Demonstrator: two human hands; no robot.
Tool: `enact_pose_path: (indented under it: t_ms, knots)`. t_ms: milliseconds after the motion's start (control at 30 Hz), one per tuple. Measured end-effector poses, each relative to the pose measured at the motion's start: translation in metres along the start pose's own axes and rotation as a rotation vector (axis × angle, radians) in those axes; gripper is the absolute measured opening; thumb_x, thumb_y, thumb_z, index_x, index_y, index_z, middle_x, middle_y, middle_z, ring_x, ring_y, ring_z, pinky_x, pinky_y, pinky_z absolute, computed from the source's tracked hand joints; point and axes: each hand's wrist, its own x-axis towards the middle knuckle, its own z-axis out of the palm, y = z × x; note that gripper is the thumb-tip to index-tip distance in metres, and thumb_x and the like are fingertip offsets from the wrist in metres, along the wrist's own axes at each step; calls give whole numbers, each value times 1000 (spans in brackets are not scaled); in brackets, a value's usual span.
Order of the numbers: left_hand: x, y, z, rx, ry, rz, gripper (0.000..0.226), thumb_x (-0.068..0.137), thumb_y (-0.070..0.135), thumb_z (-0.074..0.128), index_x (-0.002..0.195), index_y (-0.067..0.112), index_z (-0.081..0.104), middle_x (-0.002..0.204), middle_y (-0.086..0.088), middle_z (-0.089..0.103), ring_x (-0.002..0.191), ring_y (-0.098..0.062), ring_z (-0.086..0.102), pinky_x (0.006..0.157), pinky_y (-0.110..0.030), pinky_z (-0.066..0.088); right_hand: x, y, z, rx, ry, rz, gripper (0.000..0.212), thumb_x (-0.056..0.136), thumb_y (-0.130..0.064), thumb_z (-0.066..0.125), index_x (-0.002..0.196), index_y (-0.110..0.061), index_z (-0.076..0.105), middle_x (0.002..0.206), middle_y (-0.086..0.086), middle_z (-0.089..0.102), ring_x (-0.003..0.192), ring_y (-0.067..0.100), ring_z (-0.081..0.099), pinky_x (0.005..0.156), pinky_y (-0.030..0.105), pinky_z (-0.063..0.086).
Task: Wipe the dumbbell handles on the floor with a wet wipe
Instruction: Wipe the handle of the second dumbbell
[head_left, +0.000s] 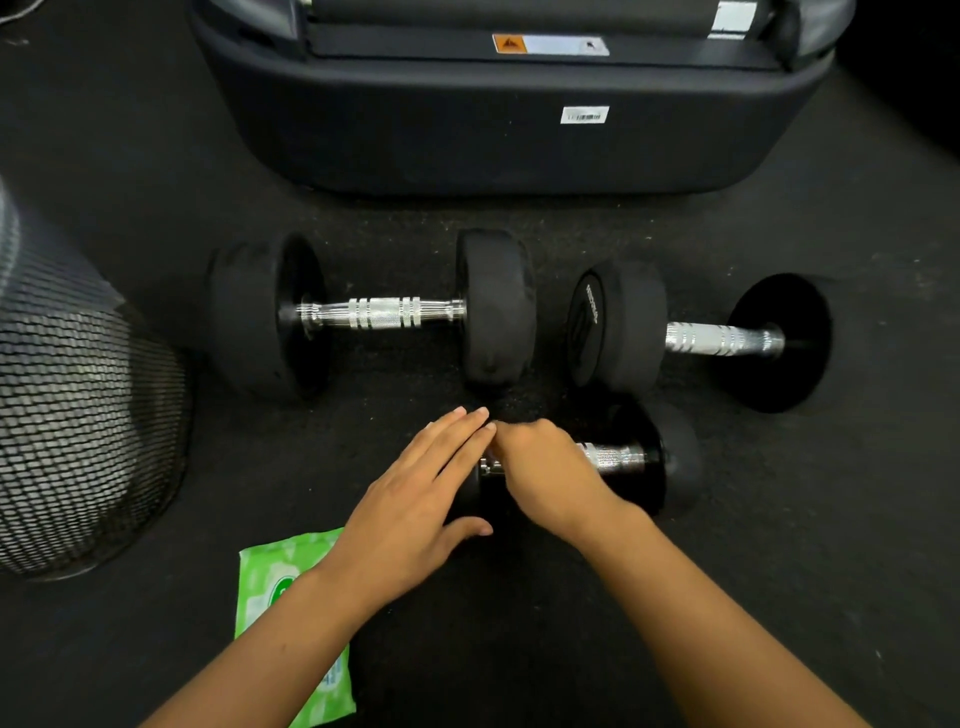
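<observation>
Three black dumbbells with knurled chrome handles lie on the dark rubber floor. The near, smallest dumbbell (618, 460) lies in front of me. My right hand (545, 467) curls over the left part of its handle. My left hand (415, 499) rests with straight fingers on that dumbbell's left head, which it mostly hides. No wipe shows in either hand. A larger dumbbell (382, 313) lies behind at centre left, and another dumbbell (722, 339) at the right. A green wet wipe pack (275, 582) lies on the floor under my left forearm.
A black machine base (519, 145) with stickers stands just behind the dumbbells. A dark mesh basket (78, 415) stands at the left edge. Bare black floor stretches to the right and in front of me.
</observation>
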Motion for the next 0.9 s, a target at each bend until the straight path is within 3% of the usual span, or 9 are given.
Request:
enact_pose_path:
  t_ms: [133,267,367,467,667,900]
  knots:
    - [-1,1,0,-19,-9,5,89,75,44,68,146,21,21,153,10,15,141,-4,6,113,-27,11,-20,3,8,3,112,-80,37,90,-14,40,123,-11,55,117,7,62,109,25,58,88,31,46]
    - [0,1,1,-6,0,-4,90,74,44,70,146,20,22,153,12,14,141,-4,6,113,-24,10,-23,-2,27,-35,263,-77,42,79,-18,43,111,-3,65,110,12,68,104,27,64,95,36,44]
    - [-1,1,0,-15,-10,-10,91,74,44,70,146,20,20,152,14,12,141,-3,5,113,-21,7,-38,11,39,-55,351,-234,42,86,-19,41,119,-2,61,124,13,60,119,27,53,106,38,35]
    - [0,1,1,5,0,-6,92,75,45,69,147,22,16,152,15,9,140,-1,2,111,-24,9,-42,33,43,-62,420,-378,34,96,-13,40,124,-2,56,131,14,54,126,27,46,106,40,36]
    - [-1,0,1,-14,-9,-1,93,74,42,70,146,20,17,152,14,11,141,-1,2,113,-20,2,-37,44,50,-64,463,-504,32,92,-6,51,123,0,56,131,16,52,127,28,45,106,41,36]
    - [1,0,3,-36,13,-9,93,72,40,73,146,19,20,152,10,17,141,-5,8,114,-26,10,-34,32,53,-76,500,-459,32,91,-8,53,121,2,57,126,17,57,122,29,50,104,42,39]
